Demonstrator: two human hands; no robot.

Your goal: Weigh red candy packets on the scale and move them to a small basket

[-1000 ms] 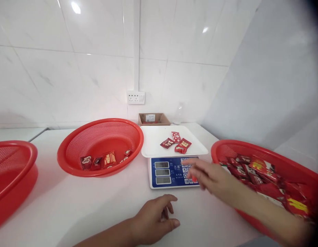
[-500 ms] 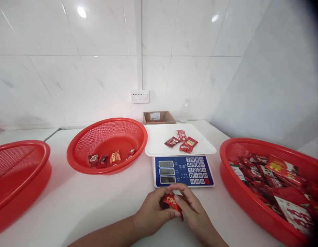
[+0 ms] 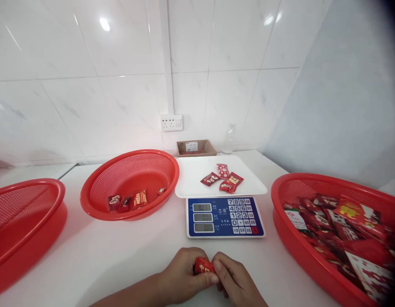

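Observation:
My left hand is wrapped round a small red wrapped snack packet with pale yellow lettering, low in the view. The packet's right end is pinched between the fingers of my right hand. Both hands are in front of a blue and white electronic scale, apart from it. On the scale's white tray lie several small packets, among them a dark red one, a pink-and-white patterned one and a red one with gold print.
To the right stands a red plastic basket heaped with red packets. A perforated red basket left of the scale holds several packets. Another red basket is at the far left. Behind are a cardboard box and a clear bottle.
Both hands have come down and away from the scale with the packet. My right hand has shifted from over the packet to its right end. The view has tilted slightly.

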